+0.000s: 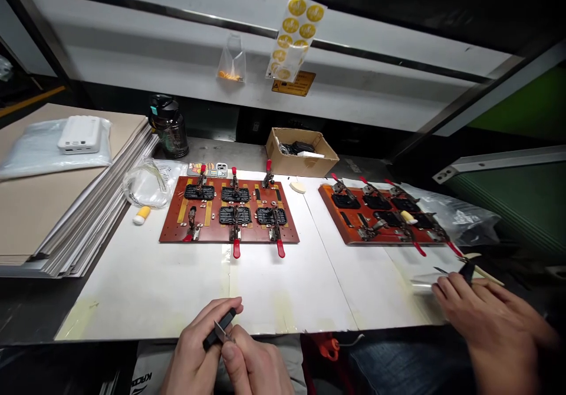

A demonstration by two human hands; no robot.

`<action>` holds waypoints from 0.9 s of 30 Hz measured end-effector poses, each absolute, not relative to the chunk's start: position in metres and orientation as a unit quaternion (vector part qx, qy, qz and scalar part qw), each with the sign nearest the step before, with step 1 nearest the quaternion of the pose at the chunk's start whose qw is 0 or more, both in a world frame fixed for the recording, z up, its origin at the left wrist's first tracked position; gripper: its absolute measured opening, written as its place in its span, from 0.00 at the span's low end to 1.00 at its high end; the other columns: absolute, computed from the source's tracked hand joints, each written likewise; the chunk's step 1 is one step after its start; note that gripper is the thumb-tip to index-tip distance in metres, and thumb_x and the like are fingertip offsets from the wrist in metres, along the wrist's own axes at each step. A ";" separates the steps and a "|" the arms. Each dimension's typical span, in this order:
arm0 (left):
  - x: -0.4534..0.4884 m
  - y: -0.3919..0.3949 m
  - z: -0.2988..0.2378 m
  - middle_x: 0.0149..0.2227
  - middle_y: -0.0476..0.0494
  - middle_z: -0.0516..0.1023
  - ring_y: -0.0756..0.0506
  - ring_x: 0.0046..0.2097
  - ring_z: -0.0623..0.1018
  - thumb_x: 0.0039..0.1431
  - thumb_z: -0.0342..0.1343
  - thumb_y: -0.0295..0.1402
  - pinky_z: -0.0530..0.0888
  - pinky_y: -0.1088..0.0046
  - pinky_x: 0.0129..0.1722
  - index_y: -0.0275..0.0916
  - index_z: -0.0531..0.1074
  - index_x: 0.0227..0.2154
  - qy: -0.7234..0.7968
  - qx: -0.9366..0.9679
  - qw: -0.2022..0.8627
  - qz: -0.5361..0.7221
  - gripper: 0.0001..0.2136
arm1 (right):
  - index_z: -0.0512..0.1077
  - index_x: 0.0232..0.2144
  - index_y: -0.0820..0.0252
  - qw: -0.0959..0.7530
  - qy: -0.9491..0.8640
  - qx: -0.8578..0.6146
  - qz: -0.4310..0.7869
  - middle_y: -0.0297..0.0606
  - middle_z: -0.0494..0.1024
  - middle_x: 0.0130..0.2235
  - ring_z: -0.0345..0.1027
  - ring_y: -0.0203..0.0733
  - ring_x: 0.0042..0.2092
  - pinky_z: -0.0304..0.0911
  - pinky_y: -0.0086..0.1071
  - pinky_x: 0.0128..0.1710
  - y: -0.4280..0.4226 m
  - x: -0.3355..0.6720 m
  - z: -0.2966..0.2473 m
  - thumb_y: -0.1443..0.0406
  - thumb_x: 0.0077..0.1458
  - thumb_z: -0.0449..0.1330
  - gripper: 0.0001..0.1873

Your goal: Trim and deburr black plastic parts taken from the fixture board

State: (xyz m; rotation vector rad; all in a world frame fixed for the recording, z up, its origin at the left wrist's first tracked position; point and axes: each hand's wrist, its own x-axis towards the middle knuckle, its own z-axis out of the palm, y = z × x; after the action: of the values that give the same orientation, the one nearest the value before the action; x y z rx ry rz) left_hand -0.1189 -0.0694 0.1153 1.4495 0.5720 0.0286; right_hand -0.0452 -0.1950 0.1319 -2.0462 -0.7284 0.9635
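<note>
In the head view, my left hand (194, 348) grips a black-handled craft knife (221, 328), fingers closed round the handle, with its narrow steel blade (222, 332) slanting down, just over the near edge of the white-covered tabletop (132, 292). My right hand (256, 368) sits just beside it, its fingertips (230, 351) against the blade; I cannot tell whether that grip pinches anything. Toward the far edge, mid-tabletop, lies a rust-red fixture board (172, 230) with black pieces under red-handled toggle clamps. A second such board (336, 221) lies to the right, near a co-worker's hand (495, 324) holding a black-handled tool (467, 273). A stack of tan sheets (53, 206) sits off the left edge, and a cardboard box (303, 156) sits past the far edge.
</note>
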 end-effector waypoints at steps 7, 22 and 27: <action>-0.117 -0.077 0.134 0.53 0.46 0.77 0.47 0.56 0.76 0.63 0.56 0.46 0.69 0.82 0.57 0.48 0.80 0.46 0.336 0.627 0.702 0.032 0.15 | 0.58 0.28 0.58 0.417 -0.179 -0.800 0.393 0.31 0.60 0.25 0.52 0.35 0.28 0.45 0.30 0.29 -0.208 -0.023 0.127 0.46 0.69 0.41 0.26; -0.108 -0.079 0.118 0.54 0.42 0.72 0.43 0.61 0.69 0.62 0.54 0.50 0.68 0.76 0.60 0.42 0.77 0.48 0.372 0.602 0.705 0.039 0.20 | 0.70 0.38 0.61 0.586 -0.053 -0.769 0.249 0.37 0.73 0.36 0.65 0.38 0.39 0.61 0.28 0.43 -0.191 -0.001 0.113 0.50 0.64 0.55 0.20; -0.109 -0.072 0.101 0.49 0.38 0.78 0.39 0.52 0.78 0.59 0.58 0.52 0.76 0.66 0.52 0.39 0.68 0.57 0.449 0.416 0.788 0.062 0.29 | 0.70 0.47 0.63 0.640 -0.072 -0.658 0.390 0.37 0.73 0.36 0.66 0.38 0.37 0.62 0.29 0.38 -0.196 -0.016 0.094 0.49 0.57 0.63 0.26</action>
State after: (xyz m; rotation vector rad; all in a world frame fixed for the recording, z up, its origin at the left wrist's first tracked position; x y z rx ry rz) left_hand -0.1088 -0.0718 0.1014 0.8971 0.9666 0.1332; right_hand -0.0158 -0.1960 0.0938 -1.5000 -0.1648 0.8901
